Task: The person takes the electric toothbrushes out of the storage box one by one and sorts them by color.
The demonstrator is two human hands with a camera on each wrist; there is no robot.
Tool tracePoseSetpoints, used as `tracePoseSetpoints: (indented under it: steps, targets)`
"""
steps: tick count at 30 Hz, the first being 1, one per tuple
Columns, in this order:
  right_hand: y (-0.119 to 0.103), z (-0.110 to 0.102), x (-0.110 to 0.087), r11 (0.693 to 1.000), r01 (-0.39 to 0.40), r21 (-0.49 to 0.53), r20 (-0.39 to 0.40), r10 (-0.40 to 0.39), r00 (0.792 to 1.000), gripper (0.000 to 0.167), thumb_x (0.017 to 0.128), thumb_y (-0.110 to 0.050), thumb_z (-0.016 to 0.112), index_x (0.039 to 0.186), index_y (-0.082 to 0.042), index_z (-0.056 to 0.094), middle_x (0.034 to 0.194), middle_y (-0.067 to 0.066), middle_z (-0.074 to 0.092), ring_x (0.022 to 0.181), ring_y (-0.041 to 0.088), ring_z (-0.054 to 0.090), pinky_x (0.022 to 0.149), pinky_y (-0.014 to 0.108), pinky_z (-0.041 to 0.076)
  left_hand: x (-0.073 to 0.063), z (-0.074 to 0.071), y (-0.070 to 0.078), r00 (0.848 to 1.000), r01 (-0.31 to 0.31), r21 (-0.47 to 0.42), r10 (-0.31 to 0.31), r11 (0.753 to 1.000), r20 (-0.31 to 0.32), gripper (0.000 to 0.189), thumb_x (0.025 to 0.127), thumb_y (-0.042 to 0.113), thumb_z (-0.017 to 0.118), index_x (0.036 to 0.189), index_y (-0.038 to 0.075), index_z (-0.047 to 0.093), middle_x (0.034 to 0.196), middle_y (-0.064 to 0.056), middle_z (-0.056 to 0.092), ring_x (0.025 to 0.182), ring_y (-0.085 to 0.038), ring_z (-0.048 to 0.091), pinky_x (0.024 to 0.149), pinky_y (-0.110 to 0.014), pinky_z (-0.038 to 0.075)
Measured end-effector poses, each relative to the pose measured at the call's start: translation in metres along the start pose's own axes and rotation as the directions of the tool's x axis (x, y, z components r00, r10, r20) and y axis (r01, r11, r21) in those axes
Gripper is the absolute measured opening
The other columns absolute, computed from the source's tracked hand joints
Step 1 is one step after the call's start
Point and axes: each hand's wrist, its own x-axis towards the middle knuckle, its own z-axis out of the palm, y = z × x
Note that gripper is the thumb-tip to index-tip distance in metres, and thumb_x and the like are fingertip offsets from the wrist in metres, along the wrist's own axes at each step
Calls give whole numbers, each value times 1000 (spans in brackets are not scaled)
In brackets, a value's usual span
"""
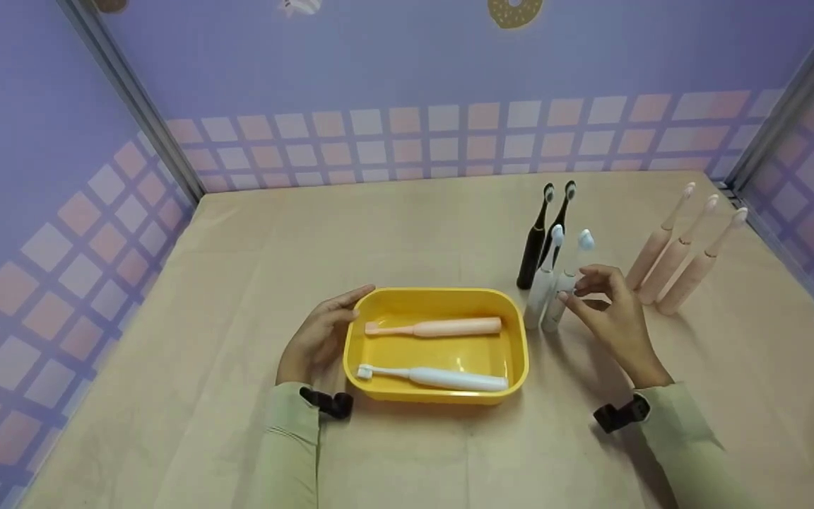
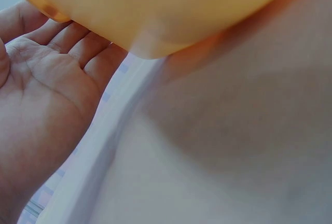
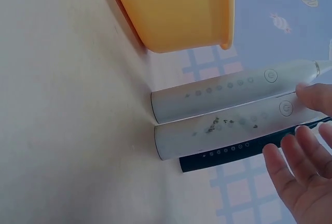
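In the head view, a yellow bin (image 1: 435, 397) holds a pink electric toothbrush (image 1: 458, 326) and a white electric toothbrush (image 1: 456, 379), both lying flat with heads to the left. My left hand (image 1: 322, 332) rests against the bin's left end, fingers extended along its outer wall; the left wrist view shows the palm. To the right of the bin, two white electric toothbrushes stand upright side by side. My right hand (image 1: 615, 318) pinches the right-hand one (image 3: 228, 125) by its upper handle between thumb and index finger. The other white toothbrush (image 3: 212, 92) stands nearest the bin.
Two black electric toothbrushes (image 1: 532, 256) stand upright just behind the white ones. Farther right, a row of pink electric toothbrushes (image 1: 677, 263) stands beyond my right hand. Patterned purple walls (image 1: 435, 63) border the table (image 1: 202, 318) at the back and sides.
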Motion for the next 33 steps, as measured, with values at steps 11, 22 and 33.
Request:
tracePoseSetpoints:
  steps: [11, 22, 33]
  targets:
    - [25, 1, 4, 985, 175, -10, -147, -174, 974, 23, 79, 1, 75, 98, 7, 63, 80, -6, 58, 74, 0, 57, 68, 8, 49, 1, 0, 2, 1000, -8, 34, 8, 999, -11, 54, 97, 1, 38, 151, 2, 28, 152, -11, 38, 132, -22, 47, 108, -34, 42]
    - [8, 5, -2, 942, 334, 45, -72, -330, 941, 25, 74, 15, 71, 98, 8, 67, 81, 5, 65, 74, -1, 58, 68, 9, 50, 1, 0, 1, 1000, -12, 26, 12, 1000, -8, 54, 97, 0, 38, 151, 2, 28, 153, -13, 36, 132, -23, 46, 108, -34, 42]
    - [-13, 13, -10, 952, 304, 41, 201, -306, 931, 32, 79, 2, 73, 110, -4, 69, 88, 5, 69, 80, 3, 63, 70, 16, 55, 0, 0, 1, 1000, -5, 28, 5, 1000, -2, 54, 98, 1, 38, 151, 4, 28, 154, -13, 34, 134, -24, 44, 109, -36, 40]
